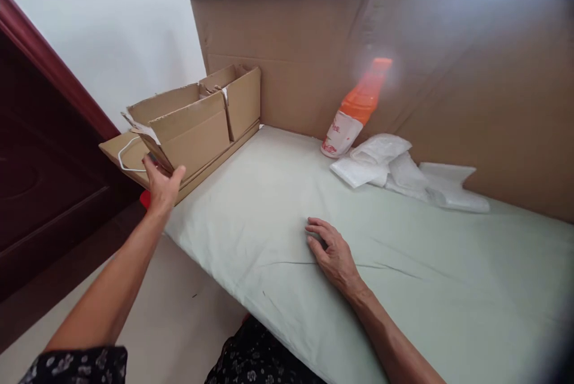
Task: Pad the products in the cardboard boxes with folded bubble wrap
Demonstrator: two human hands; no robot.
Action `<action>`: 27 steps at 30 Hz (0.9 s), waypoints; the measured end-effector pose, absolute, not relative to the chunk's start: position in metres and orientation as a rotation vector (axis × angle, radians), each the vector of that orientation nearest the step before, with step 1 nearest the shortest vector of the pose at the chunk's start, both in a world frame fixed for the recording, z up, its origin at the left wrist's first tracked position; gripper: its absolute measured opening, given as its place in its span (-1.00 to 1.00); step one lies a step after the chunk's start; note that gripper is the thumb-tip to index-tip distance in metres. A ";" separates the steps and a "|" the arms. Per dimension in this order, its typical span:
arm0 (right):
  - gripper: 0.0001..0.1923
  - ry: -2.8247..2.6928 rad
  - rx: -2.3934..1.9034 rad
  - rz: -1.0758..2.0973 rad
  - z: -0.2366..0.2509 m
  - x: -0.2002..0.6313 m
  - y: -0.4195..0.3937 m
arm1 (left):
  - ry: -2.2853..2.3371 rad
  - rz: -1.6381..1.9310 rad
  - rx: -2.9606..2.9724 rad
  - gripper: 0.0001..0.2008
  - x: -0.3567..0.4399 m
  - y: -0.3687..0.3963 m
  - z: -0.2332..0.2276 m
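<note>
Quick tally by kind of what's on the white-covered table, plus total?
Open brown cardboard boxes: 2
Orange plastic bottle with white label: 1
White flat packets: about 4, as the overlapping pile is hard to separate
Hands: 2, left hand at the boxes, right hand flat on the table
Total: about 9

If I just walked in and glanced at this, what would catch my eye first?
Probably the orange bottle, leaning against the tall cardboard wall at the back of the table, beside white packets. Next, the left hand reaching to the open box at the table's left end, while the right hand rests flat.
</note>
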State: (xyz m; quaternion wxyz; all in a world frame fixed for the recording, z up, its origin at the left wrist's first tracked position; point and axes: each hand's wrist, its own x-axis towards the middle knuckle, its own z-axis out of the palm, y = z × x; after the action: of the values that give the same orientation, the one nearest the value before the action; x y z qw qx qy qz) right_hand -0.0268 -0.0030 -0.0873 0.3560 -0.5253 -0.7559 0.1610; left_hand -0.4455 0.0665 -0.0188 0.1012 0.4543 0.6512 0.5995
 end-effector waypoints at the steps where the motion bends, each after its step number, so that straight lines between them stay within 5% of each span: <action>1: -0.71 -2.005 -1.361 0.372 -0.089 -0.028 -0.006 | 1.905 1.732 1.316 -0.12 -0.429 0.054 -0.030; 10: -0.65 -2.356 -1.469 0.253 -0.063 -0.044 -0.076 | 1.346 0.750 2.211 -0.35 -0.260 0.021 -0.072; 14: -0.70 -2.459 -1.415 0.212 -0.063 -0.010 -0.108 | 1.137 0.612 2.543 -0.42 -0.178 0.040 -0.083; 18: -0.74 -2.227 -1.693 0.009 -0.045 0.084 -0.144 | 0.994 0.635 2.813 -0.48 -0.138 0.022 -0.094; 24: -0.63 -1.628 -2.184 -0.815 0.048 0.289 -0.145 | 1.056 0.592 2.814 -0.52 -0.131 0.006 -0.085; 27: -0.64 -1.459 -2.168 -0.868 0.070 0.374 -0.134 | 1.078 0.586 2.708 -0.54 -0.128 0.005 -0.079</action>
State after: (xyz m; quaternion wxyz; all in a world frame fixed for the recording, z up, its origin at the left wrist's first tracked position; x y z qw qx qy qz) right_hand 0.3745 -0.1337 0.0698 0.1926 -0.7725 -0.5200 -0.3094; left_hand -0.1285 0.0051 -0.0791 0.0841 0.9076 0.3613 0.1965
